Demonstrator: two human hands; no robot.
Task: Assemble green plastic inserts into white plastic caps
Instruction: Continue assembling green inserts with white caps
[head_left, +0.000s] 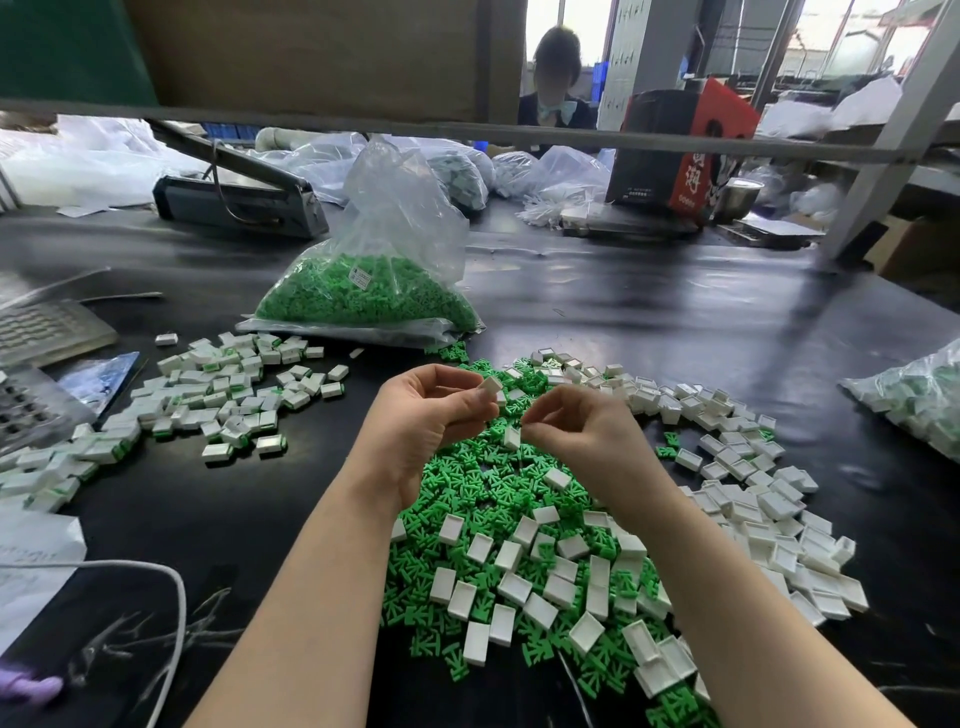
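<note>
The fingers of the left hand are curled, and a small white rectangular plastic cap is pinched at their tips, raised above the counter. The fingers of the right hand are curled narrowly, thumb against forefinger; whether anything is held between them cannot be told. A second white cap is seen just below those fingertips, and whether it is touched or merely lies on the heap cannot be told. The two sets of fingertips are held near each other, apart.

Directly beneath and nearer the body than both sets of fingers, a loose heap of small green forked plastic inserts is spread on the dark glossy counter, with empty white caps scattered over it. To the right of the right fingers, a broad band of further empty white caps is laid out. To the left of the left fingers, well apart, a spread of white caps with green showing at their edges is recorded. Beyond the fingers, a clear plastic bag part-filled with green inserts is standing on the counter. At the far right edge, a second clear bag holding white and green pieces is noted.

A grey heat-sealing machine is placed beyond the left fingers, far back. A red and black carton stands beyond the right fingers. A white cord lies at the near left. A seated person is visible across the counter.
</note>
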